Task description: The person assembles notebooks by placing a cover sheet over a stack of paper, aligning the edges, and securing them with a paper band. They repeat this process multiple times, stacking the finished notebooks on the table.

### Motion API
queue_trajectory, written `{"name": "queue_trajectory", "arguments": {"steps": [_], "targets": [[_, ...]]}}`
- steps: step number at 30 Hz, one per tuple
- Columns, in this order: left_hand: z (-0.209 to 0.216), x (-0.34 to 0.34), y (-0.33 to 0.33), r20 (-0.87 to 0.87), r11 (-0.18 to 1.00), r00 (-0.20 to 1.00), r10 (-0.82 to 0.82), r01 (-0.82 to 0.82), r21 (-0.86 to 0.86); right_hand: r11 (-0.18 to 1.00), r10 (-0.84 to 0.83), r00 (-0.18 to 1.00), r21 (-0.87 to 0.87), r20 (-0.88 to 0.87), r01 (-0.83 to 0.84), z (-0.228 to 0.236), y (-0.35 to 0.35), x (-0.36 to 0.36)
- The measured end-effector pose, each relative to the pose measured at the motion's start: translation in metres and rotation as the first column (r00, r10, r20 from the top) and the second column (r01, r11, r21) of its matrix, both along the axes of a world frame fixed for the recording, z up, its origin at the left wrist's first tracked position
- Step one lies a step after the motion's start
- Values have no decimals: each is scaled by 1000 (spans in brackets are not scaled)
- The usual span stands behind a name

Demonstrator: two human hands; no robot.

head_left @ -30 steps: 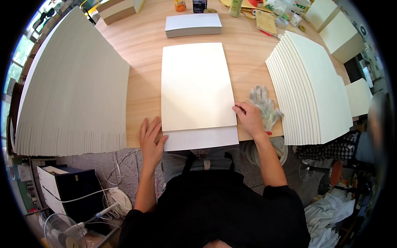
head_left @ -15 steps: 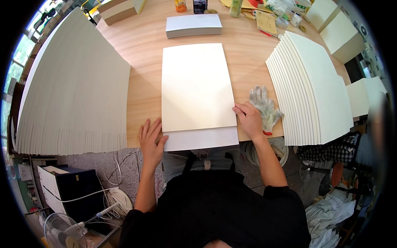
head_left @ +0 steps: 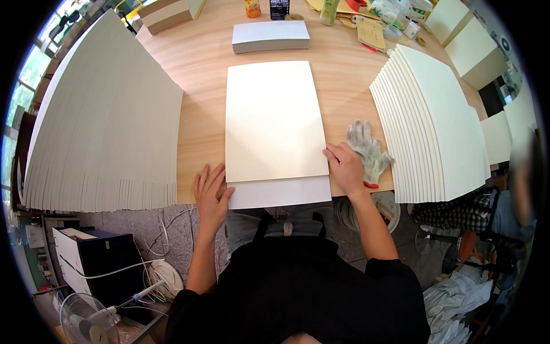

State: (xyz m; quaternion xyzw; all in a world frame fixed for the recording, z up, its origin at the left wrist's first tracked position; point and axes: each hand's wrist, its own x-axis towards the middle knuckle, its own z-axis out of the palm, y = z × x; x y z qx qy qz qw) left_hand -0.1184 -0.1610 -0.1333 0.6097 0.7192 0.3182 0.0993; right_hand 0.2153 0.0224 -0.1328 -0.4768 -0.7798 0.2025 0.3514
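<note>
In front of me a cream board [head_left: 275, 120] lies flat over a white sheet [head_left: 281, 195], whose near strip shows at the table's front edge. My left hand [head_left: 212, 191] rests with spread fingers on the wood, its thumb at the left edge of the white sheet. My right hand [head_left: 345, 166] has its thumb and curled fingers pressed together at the right edge of the cream board. Beside that hand lies a grey-white work glove [head_left: 368, 150] with a red cuff.
Tall stacks of cream boards stand at left [head_left: 109, 120] and right [head_left: 435, 126]. A small white paper stack [head_left: 270, 35] sits beyond the board, with bottles [head_left: 329, 12] and clutter behind. Another person's blurred arm [head_left: 521, 178] shows far right. A fan [head_left: 89, 321] stands lower left.
My hands, the cream board and the white sheet keep their places. At the far right rim, a pale sheet beside the other person has risen.
</note>
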Motion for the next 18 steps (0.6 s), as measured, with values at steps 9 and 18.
{"name": "queue_trajectory", "arguments": {"steps": [9, 18], "targets": [[0, -2, -1, -6, 1000, 1000, -6, 6, 16, 999, 12, 1000, 30, 8, -13, -2, 2, -2], [0, -1, -1, -23, 1000, 1000, -8, 9, 18, 999, 14, 998, 41, 58, -16, 1, -2, -1]]}}
